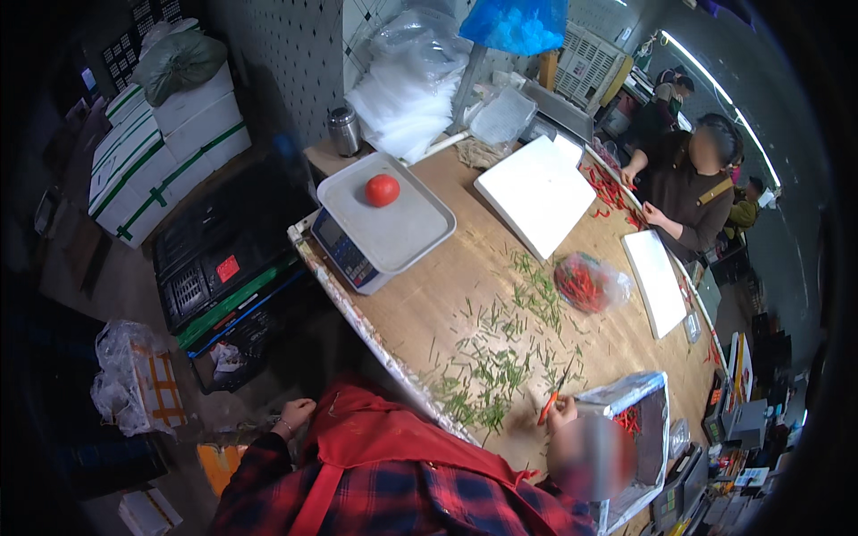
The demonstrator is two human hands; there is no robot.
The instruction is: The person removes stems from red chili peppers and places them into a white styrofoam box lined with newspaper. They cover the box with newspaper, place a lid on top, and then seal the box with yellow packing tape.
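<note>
My right hand (562,412) grips orange-handled scissors (547,409), their narrow blades pointing away over the wooden tabletop (415,301). Just right of that hand stands a lined box (655,462) with red chilli peppers (627,421) inside; a blurred patch hides part of it. Cut green stems (489,375) lie scattered in front of me. My left hand (296,414) hangs beside my red apron (389,429), off the table, its fingers curled and nothing visible in them.
A scale (355,261) bears a tomato (382,190). Beyond the stems lies a clear bag of red chillies (584,285), between white foam boards (536,194). Across the table a person (690,167) handles loose chillies (606,187). Black crates (221,234) stand left.
</note>
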